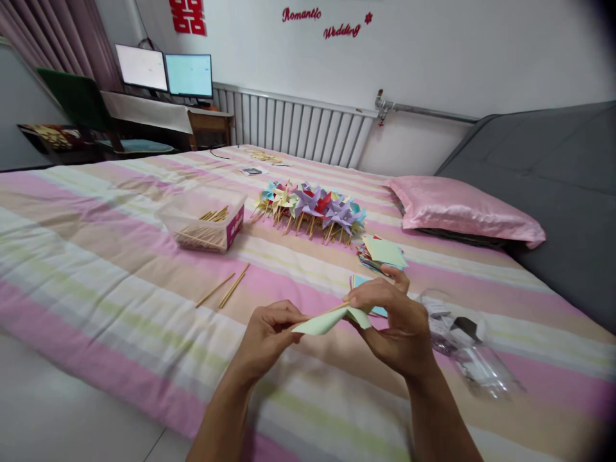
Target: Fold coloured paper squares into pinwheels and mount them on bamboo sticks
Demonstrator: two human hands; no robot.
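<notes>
1. The left hand (pixel 272 327) pinches the left tip of a pale green paper (pixel 321 323) between thumb and fingers, with no gap showing.
2. The right hand (pixel 397 321) grips the paper's other end, thumb below and index finger on top, 1 finger raised clear.
3. The paper is held above the bed (pixel 327 401), between the 2 hands. Its long axis runs left to right, and its bend lies closer to the right fingers than to the left ones. A thin tan edge shows along its top; I cannot tell whether that is a stick.
4. Just right of the right hand lie clear plastic bags (pixel 486 369).
5. Behind the right hand, partly hidden, is some blue paper (pixel 359 281); beyond it sits a paper stack (pixel 387 250) with a green sheet on top.
6. Off to the left, 3 loose sticks (pixel 234 285) lie apart from the left hand, 2 of them close together.
7. Farther back stand a clear box (pixel 235 230) of sticks and, to its right, a cluster of pinwheels (pixel 312 204).
8. Farthest off are a radiator (pixel 293 125) and 2 screens (pixel 188 75).
</notes>
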